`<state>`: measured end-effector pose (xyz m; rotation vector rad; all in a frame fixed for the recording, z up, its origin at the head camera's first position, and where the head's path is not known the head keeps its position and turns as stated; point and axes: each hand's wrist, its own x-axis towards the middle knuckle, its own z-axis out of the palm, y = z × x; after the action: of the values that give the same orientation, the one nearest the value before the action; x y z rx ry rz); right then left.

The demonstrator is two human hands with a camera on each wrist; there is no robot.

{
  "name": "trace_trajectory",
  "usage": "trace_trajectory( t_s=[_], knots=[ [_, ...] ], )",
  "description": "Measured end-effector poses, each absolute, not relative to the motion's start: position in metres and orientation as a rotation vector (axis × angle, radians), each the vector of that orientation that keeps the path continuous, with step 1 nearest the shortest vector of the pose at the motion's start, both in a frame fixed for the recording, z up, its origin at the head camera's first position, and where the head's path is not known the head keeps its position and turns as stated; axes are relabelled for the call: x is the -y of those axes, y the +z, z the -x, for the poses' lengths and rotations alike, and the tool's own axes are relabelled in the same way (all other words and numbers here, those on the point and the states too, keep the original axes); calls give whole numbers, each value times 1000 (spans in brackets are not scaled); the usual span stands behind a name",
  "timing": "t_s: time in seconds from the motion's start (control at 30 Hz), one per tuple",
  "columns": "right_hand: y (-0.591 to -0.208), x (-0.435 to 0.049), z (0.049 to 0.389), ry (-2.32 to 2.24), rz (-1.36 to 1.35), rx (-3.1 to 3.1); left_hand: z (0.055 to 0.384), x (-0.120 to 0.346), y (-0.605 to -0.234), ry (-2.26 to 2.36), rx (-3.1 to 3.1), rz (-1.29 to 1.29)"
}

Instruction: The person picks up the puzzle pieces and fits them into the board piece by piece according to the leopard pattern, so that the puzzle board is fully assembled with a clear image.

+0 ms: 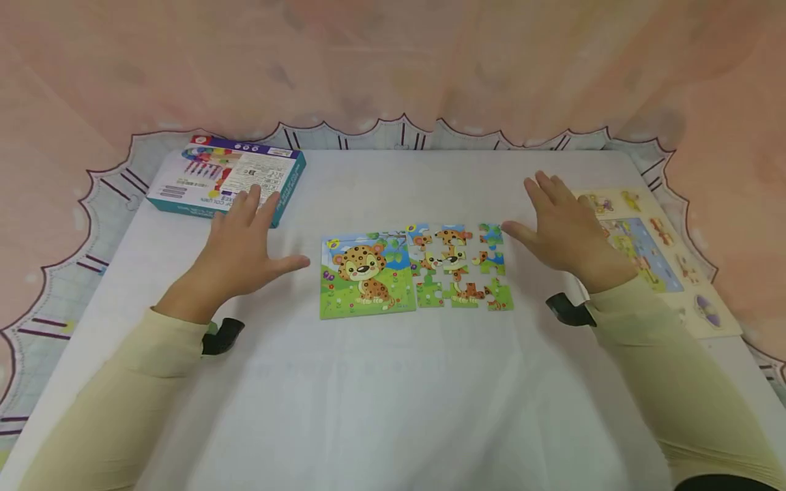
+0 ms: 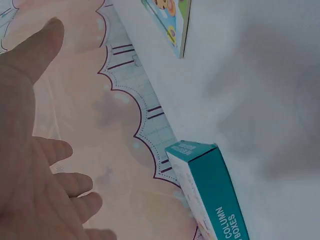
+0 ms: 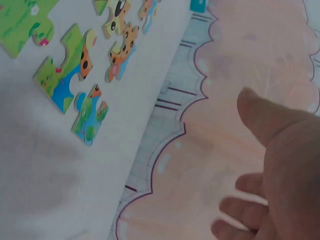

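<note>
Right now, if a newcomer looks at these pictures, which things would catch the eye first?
Most likely the bright leopard picture near the middle of the white table, with the puzzle pieces spread just to its right. Next, perhaps, the two raised hands framing them: the left hand near the box, the right hand between the pieces and the board at the right.

We note the leopard picture board [image 1: 367, 276] lying flat; right of it, jigsaw pieces [image 1: 454, 259] face-up, gaps between several.
</note>
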<state>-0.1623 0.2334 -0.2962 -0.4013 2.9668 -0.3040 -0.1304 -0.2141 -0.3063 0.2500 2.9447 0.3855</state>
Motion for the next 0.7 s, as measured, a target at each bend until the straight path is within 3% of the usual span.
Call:
trace_trajectory(
  t_s=[0.7],
  knots=[
    [-332,-193,189,-691,583,-2769,106,195,-344,732,-2713,-349]
  ],
)
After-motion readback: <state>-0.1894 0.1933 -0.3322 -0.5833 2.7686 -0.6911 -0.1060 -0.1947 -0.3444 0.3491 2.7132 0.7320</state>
